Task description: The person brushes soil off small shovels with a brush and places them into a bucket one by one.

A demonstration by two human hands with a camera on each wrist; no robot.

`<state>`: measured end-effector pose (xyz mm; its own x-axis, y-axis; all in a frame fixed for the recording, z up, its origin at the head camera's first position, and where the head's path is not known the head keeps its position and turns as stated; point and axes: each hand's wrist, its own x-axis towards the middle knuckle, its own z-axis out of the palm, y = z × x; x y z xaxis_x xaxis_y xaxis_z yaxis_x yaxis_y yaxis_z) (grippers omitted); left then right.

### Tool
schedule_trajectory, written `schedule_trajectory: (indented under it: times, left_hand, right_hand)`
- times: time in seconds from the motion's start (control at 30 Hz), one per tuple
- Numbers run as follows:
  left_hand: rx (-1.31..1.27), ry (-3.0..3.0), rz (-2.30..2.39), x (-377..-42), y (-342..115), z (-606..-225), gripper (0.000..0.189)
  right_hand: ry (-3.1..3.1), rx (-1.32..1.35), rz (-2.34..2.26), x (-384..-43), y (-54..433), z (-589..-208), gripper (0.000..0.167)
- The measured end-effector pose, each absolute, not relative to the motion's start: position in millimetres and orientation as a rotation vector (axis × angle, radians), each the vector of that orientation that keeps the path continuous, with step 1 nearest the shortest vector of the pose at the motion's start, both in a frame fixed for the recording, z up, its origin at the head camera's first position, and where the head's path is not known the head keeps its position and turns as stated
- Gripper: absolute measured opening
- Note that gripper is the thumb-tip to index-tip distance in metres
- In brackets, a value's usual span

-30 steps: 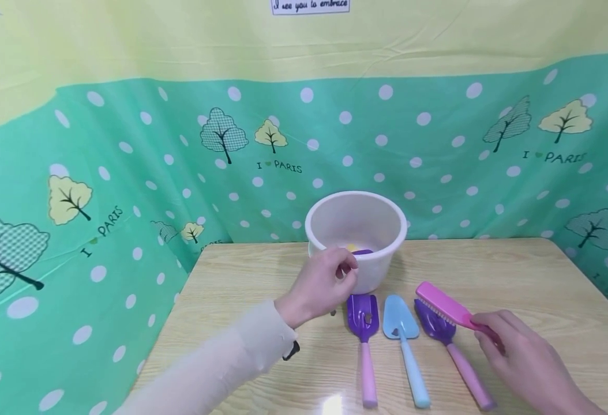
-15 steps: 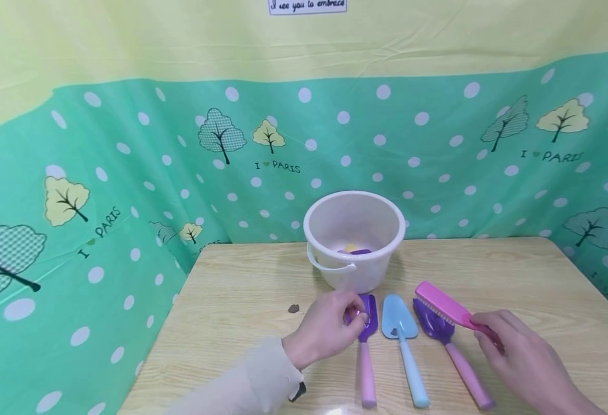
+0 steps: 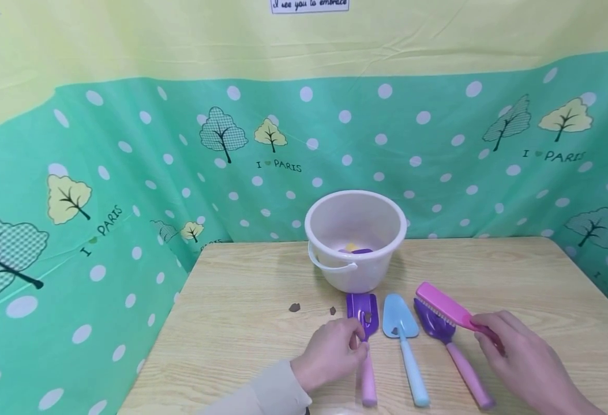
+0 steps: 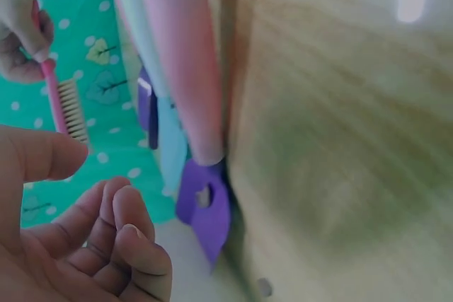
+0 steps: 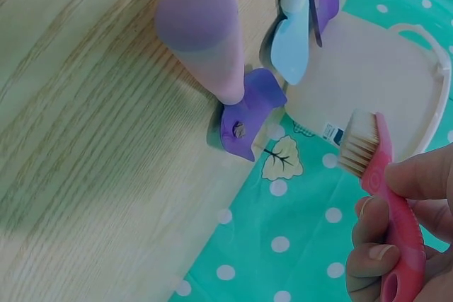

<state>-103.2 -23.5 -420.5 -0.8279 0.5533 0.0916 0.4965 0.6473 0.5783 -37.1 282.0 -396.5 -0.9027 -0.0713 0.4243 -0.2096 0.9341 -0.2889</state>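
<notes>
My right hand (image 3: 524, 357) grips the handle of a pink brush (image 3: 451, 308), its pale bristles facing down over a purple scoop with a pink handle (image 3: 467, 372). The right wrist view shows thumb and fingers wrapped round the brush handle. My left hand (image 3: 330, 353) hovers by another purple shovel (image 3: 368, 383), covering part of its neck in the head view. Its fingers are loosely bent, thumb apart, with nothing between them in the left wrist view. A light blue trowel (image 3: 410, 369) lies between the two purple tools. Small dark pieces sit on the blades.
A white bucket (image 3: 368, 276) with its handle hanging down stands behind the tools, purple and yellow things at its bottom. Two dark flakes, a larger one (image 3: 295, 308) and a smaller one (image 3: 333, 310), lie on the wooden table (image 3: 231, 323). A green patterned cloth (image 3: 283, 196) hangs round the table.
My left hand has come down from in front of the bucket, toward me, to the left purple shovel's neck. The flakes it covered now show. My right hand and the brush stay still.
</notes>
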Motion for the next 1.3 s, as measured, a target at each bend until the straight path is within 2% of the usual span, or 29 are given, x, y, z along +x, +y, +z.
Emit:
schedule_trajectory:
  times: [0.23, 0.53, 0.83, 1.3]
  left_hand:
    - [0.718, 2.747, 0.995, -99, -17, -438, 0.019]
    - [0.568, 2.758, 0.944, -95, -10, -450, 0.021]
    - [0.445, 2.798, 0.88, -92, -3, -457, 0.044]
    - [0.344, 2.789, 0.83, -92, 1, -458, 0.051]
  right_hand:
    - [-2.685, 0.2, 0.482, -37, 281, -397, 0.031]
    - [-2.727, 0.179, 0.506, -37, 279, -398, 0.029]
    - [-2.771, 0.13, 0.531, -36, 275, -399, 0.029]
    - [-2.791, 0.115, 0.554, -35, 273, -401, 0.028]
